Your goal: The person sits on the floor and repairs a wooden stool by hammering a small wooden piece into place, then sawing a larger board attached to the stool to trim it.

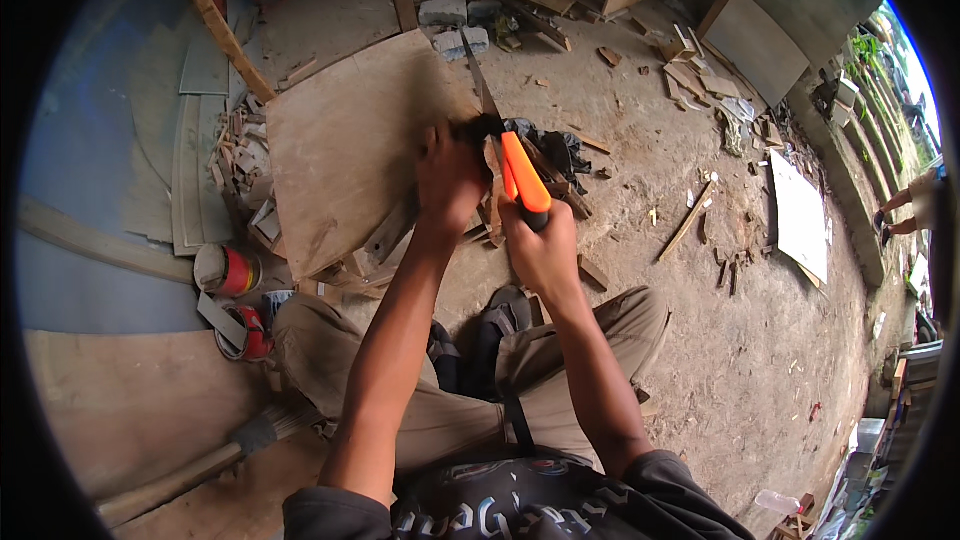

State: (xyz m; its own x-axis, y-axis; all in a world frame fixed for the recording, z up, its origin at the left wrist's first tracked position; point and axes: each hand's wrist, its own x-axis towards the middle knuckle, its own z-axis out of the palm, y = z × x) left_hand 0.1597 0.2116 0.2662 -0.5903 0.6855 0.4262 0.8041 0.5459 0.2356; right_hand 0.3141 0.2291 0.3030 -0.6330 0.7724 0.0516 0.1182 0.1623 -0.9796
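Observation:
My right hand [541,246] is wrapped round the orange and black handle of a handsaw [524,172]. Its narrow blade points forward and slightly left, away from me. My left hand [450,180] rests by the right edge of a wide, light-brown wooden board [345,145], its fingers curled beside the saw. A dark piece shows at those fingers, close against the blade; what it is I cannot make out. The blade partly hides the contact between them.
Wood offcuts [240,155] lie left of the board, with two red tins [240,270] nearer me. A crumpled black plastic bag [560,150] sits right of the saw. Concrete blocks [443,10] lie ahead. A white panel [798,215] rests on the right. Another person's legs [900,215] show far right.

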